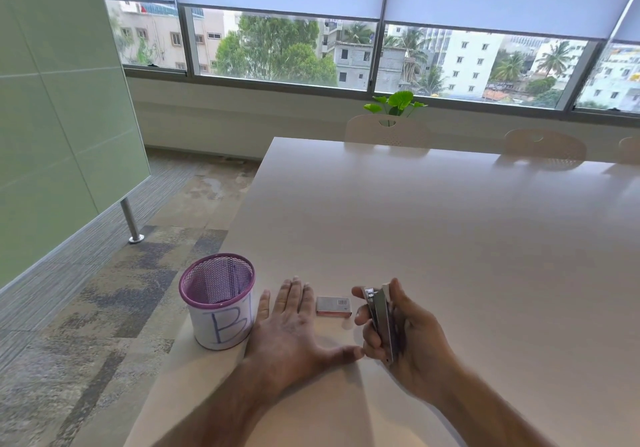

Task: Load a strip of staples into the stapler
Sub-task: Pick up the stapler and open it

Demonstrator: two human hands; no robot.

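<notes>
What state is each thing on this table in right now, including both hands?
Small silver metal stapler: held off the table, tilted, gripped in the right hand.
Small rectangular staple box: closed, lying flat on the table, untouched.
Purple mesh pen cup with a white paper label: upright, near the table's corner.
Left hand: flat, fingers straight, palm down, holding nothing.
Right hand: fingers curled round the stapler.

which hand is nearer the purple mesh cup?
Left. The left hand lies flat right beside the cup; the right hand holds the stapler farther away, past the staple box.
</notes>
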